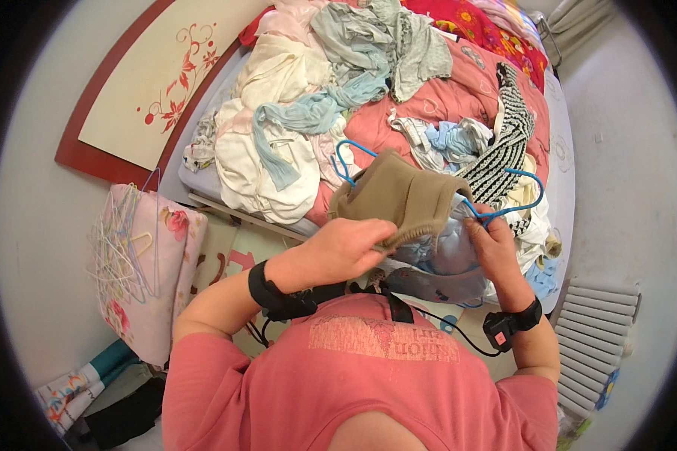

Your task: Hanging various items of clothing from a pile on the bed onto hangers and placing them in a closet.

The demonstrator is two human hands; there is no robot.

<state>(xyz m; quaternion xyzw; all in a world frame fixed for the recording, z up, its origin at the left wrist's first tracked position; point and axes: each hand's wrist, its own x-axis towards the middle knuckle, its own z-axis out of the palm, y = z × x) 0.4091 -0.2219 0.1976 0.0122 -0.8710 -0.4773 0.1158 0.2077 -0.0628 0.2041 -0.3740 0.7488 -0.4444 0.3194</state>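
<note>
My left hand (pixel 352 245) grips the ribbed edge of a brown knit garment (pixel 406 191) that is held up in front of me. A blue hanger hook (pixel 343 160) sticks out past the garment's far left side. In my right hand (pixel 493 242) is the neck of a blue wire hanger (pixel 516 209), its hook pointing up and right. Light blue cloth (pixel 451 242) hangs under that hanger, partly covered by the brown garment. Below both, a grey-blue printed cloth (pixel 437 284) shows; whether it belongs to the same garment I cannot tell.
A bed with a pink cover (pixel 429 110) bears heaped clothes: white garments (pixel 265 169), a light blue scarf-like cloth (pixel 327 107) and a black-and-white striped garment (pixel 502 146). Many wire hangers (pixel 127 248) lie on a floral padded item (pixel 163 315) at left. A radiator (pixel 595 338) stands right.
</note>
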